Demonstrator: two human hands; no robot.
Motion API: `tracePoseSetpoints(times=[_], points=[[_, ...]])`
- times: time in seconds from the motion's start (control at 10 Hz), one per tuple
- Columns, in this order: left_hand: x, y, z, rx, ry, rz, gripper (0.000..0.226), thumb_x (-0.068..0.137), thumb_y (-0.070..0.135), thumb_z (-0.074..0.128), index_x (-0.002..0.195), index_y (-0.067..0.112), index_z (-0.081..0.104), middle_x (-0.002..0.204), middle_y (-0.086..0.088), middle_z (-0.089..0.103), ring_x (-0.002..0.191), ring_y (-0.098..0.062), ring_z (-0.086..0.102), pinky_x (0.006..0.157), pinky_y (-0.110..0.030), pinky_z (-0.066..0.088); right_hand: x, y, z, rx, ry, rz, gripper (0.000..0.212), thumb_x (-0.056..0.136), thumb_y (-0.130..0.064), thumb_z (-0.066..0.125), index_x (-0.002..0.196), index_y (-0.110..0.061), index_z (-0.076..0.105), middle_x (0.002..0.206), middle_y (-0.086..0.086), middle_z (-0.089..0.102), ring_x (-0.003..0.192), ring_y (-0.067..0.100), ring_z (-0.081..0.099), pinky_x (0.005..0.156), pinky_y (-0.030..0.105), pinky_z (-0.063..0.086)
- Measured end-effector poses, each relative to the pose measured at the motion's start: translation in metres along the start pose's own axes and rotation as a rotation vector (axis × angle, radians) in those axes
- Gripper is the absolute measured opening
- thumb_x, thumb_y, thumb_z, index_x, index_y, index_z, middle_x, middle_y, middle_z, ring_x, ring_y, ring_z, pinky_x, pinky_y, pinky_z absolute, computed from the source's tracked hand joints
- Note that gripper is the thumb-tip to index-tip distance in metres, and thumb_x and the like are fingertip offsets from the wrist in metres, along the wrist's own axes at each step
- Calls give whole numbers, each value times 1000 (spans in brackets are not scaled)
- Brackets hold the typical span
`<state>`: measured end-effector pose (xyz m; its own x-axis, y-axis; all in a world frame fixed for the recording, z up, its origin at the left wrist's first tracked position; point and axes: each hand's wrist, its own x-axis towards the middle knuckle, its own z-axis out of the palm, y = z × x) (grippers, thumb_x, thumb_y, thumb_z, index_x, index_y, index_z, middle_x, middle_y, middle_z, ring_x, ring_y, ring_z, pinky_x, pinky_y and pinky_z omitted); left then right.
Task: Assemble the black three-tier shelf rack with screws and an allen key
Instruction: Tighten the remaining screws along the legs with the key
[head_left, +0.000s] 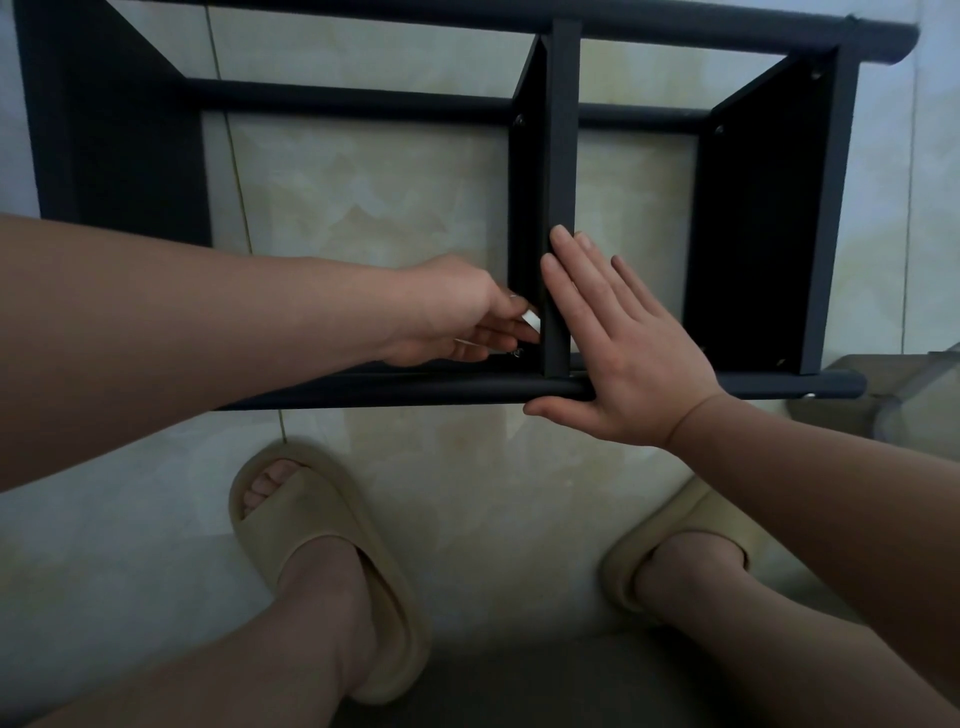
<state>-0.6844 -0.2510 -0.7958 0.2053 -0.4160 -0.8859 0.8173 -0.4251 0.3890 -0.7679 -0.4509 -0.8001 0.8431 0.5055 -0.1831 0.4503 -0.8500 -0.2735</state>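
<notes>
The rack (563, 130) lies on the floor across the upper frame, our right hand (628, 358) bracing it open-fingered while our left hand (457, 317) pinches a small pale item (531, 318) beside a screw (517, 353), which likely needs tightening next.

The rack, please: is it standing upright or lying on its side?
Lying on its side: the rack has its shelf panels on edge, floor tiles showing through.
</notes>
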Motion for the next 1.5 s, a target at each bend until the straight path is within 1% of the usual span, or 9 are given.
tracePoseSetpoints(times=[0.2,0.4,0.5,0.7,1.0,1.2,1.3,1.4,1.5], points=[[0,-6,-4,29,12,16,17,101,19,53,89,22,65,80,9,76,81,-7,64,73,-28,45,0,0,1,6,11,-3,109,90,-80,43,161,-2,14,169,16,7,157,31,7,122,57,24],[-1,-9,-8,96,-9,40,13,101,17,54,98,18,67,82,10,76,82,-7,64,77,-28,44,0,1,2,5,5,-2,109,91,-80,42,161,-2,13,170,16,6,157,31,5,122,56,23],[-4,-13,-9,124,-14,41,15,100,14,55,91,18,66,81,8,75,84,-9,62,78,-29,43,0,0,1,7,3,-1,109,90,-80,43,161,-2,12,170,16,6,157,30,5,123,56,23],[-6,-18,-11,297,-4,90,17,100,14,57,88,21,67,83,10,75,85,-8,62,78,-28,44,-1,0,1,0,-1,0,110,90,-79,44,161,-1,13,169,17,6,157,31,5,123,56,23],[-3,-23,-15,484,-4,186,13,94,11,64,87,18,73,78,9,74,63,0,58,66,-23,41,0,0,1,0,10,-1,110,90,-79,45,161,-1,14,169,17,6,157,31,6,122,57,24],[-6,-20,-12,584,8,237,14,94,13,65,82,20,70,71,7,64,64,-6,55,67,-25,42,0,0,1,-2,5,-2,110,90,-79,44,161,-1,13,169,17,6,157,31,6,122,57,24],[-6,-21,-10,591,-9,246,16,93,13,66,80,22,69,68,10,64,59,-2,54,65,-23,42,0,0,0,-3,3,0,110,90,-79,45,161,-1,14,169,17,7,157,31,6,122,57,24],[-5,-21,-11,571,2,259,16,92,14,69,82,26,71,65,15,67,58,4,57,64,-18,42,0,0,1,-4,3,-2,110,90,-79,46,161,-1,14,169,17,7,157,31,6,122,57,24],[-5,-19,-16,565,34,275,11,88,14,73,89,25,74,74,10,75,68,0,66,71,-19,48,0,0,1,0,10,-1,110,90,-79,46,160,-1,14,169,17,7,157,32,7,122,57,24]])
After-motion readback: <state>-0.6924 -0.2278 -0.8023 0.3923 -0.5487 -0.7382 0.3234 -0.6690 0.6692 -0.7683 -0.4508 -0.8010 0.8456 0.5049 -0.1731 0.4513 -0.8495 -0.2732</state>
